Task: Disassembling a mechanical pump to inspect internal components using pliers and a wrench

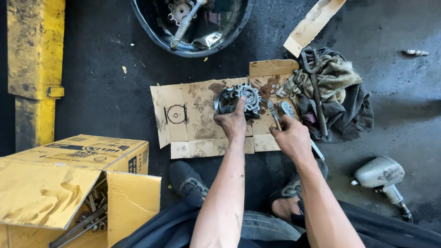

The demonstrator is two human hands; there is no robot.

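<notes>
Nearest the camera on the left, an open yellow cardboard box (78, 183) stands on the dark floor with its flaps spread; inside its shadowed mouth lie several long dark metal rods and bolts (85, 220), piled at a slant. On the right, at about the same depth, a grimy impact wrench (381, 177) lies on its side on the floor.

Further out, both forearms reach to a flattened, oil-stained sheet of cardboard (193, 115). The left hand (233, 121) rests on the near edge of a round metal gear assembly (239, 100) that sits about the middle of the sheet, fingers curled down over its rim and pressing it. The right hand (290, 138) is closed around the handle of a slim metal tool (274, 114), whose tip points up toward the right side of the assembly; a wrench (288, 110) lies just beside it on the sheet.

To the right of the cardboard a heap of dirty rags (337, 92) carries a long dark bar tool (317, 96) laid across it.

Farthest away, at the top, a black round basin (243, 18) holds a pool of dark, shiny liquid, with a flanged metal part (180, 10) and a threaded shaft (186, 23) lying in it. A yellow steel post (34, 69) runs up the left edge.
</notes>
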